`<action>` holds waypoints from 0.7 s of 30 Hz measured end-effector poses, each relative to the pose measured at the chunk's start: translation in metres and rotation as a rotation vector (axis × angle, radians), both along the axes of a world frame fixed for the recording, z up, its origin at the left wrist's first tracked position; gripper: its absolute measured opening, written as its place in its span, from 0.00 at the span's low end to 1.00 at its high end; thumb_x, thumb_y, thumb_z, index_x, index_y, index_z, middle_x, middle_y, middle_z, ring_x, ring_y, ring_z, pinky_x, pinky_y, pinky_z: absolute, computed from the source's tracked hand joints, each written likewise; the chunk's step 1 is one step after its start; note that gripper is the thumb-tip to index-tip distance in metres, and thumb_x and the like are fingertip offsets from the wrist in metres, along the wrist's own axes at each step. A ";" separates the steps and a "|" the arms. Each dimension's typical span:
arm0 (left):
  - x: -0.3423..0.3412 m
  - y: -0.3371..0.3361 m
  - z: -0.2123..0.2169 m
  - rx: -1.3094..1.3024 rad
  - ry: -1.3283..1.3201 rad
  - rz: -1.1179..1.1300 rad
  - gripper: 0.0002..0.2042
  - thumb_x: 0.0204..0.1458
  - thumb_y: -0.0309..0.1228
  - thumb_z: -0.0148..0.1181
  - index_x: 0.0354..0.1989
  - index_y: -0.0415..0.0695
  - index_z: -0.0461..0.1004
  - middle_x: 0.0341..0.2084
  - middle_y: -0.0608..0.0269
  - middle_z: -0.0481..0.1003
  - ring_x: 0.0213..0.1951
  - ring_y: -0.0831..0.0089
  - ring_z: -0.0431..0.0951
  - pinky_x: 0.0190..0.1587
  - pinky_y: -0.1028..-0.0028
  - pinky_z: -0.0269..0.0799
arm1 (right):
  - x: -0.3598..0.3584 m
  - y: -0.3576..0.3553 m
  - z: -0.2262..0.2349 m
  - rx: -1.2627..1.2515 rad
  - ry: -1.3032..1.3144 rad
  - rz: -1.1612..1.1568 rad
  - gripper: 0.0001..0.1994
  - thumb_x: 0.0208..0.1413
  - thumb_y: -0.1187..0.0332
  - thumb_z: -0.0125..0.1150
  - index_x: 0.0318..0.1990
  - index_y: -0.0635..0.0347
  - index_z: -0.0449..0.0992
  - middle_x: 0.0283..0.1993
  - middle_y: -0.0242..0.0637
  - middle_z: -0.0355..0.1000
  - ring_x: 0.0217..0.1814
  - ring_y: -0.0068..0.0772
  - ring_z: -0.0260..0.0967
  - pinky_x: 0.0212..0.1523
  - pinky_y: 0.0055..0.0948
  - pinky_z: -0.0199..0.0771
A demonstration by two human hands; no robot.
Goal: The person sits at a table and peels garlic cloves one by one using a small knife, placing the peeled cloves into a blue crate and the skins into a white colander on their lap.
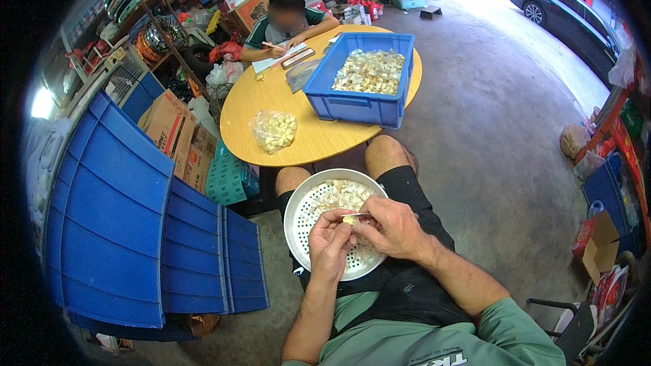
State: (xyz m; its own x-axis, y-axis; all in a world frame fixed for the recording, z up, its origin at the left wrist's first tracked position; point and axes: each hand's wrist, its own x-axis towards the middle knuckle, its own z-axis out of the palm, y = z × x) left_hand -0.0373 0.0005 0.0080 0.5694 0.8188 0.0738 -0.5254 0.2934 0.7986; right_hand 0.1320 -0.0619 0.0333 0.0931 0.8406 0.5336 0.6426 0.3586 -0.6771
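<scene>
My left hand [328, 247] pinches a pale yellow garlic clove [349, 220] between thumb and fingers. My right hand [395, 229] is closed on a small knife [356, 215], whose thin blade lies against the clove; its handle is hidden in my fingers. Both hands are above a round metal pan with holes in its base [291, 232], which rests on my lap. Papery garlic skins [342, 194] lie scattered inside the pan. Beyond it, a clear plastic bag of peeled cloves [274, 131] sits on the round table, beside a blue bin [359, 112] holding many garlic cloves.
The yellow wooden table [244, 110] stands just past my knees. Across it a person [288, 24] writes on paper. Large blue plastic panels [112, 210] rise at my left, near cardboard boxes [173, 129]. An open carton [600, 247] and a chair [576, 322] are at right.
</scene>
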 end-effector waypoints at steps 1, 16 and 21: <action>0.000 0.000 0.000 0.009 -0.001 0.002 0.13 0.61 0.21 0.61 0.54 0.36 0.72 0.44 0.57 0.79 0.36 0.79 0.78 0.38 0.80 0.76 | 0.000 0.000 -0.001 0.008 -0.006 0.000 0.15 0.56 0.63 0.68 0.32 0.64 0.71 0.30 0.47 0.71 0.31 0.51 0.73 0.33 0.44 0.72; 0.004 -0.006 0.004 0.163 0.078 0.131 0.12 0.61 0.20 0.62 0.52 0.33 0.74 0.40 0.56 0.80 0.31 0.79 0.78 0.36 0.81 0.76 | 0.004 -0.001 0.001 0.073 -0.112 0.015 0.13 0.54 0.64 0.69 0.33 0.63 0.73 0.29 0.45 0.72 0.33 0.50 0.75 0.35 0.44 0.76; 0.003 -0.005 0.003 0.116 0.057 0.133 0.11 0.62 0.21 0.61 0.52 0.33 0.75 0.41 0.56 0.80 0.33 0.79 0.79 0.37 0.80 0.77 | 0.002 -0.001 0.001 0.055 -0.020 0.012 0.13 0.55 0.64 0.69 0.33 0.64 0.73 0.29 0.45 0.72 0.31 0.49 0.74 0.33 0.43 0.74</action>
